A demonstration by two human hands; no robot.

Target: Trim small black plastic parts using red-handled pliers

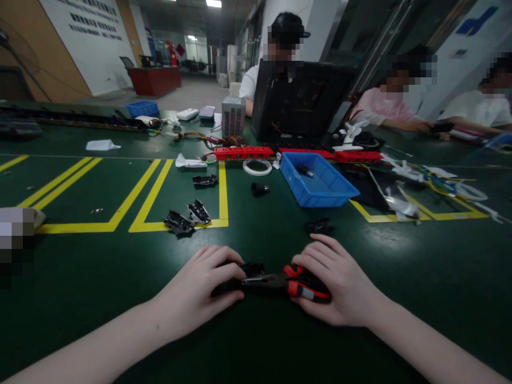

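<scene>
Long-nose pliers [306, 290] with red and black handles lie in the grip of my right hand [336, 280], fingers wrapped round the handles. Their dark jaws point left and meet a black plastic part [253, 269]. My left hand [212, 282] is closed on that black part, and its fingers hide much of it. Just beyond my right hand sits another dark part [320, 226]. Several similar black pieces [180, 223] rest farther off to the left, on and beside the yellow tape.
A blue bin [320, 184] holds a small black piece. Left of it are a black cylindrical part [260, 189] and a tape roll [257, 167]. Red power strips [244, 153] run across the green table [256, 341]. Several people sit across from me, one behind a large black panel [304, 101].
</scene>
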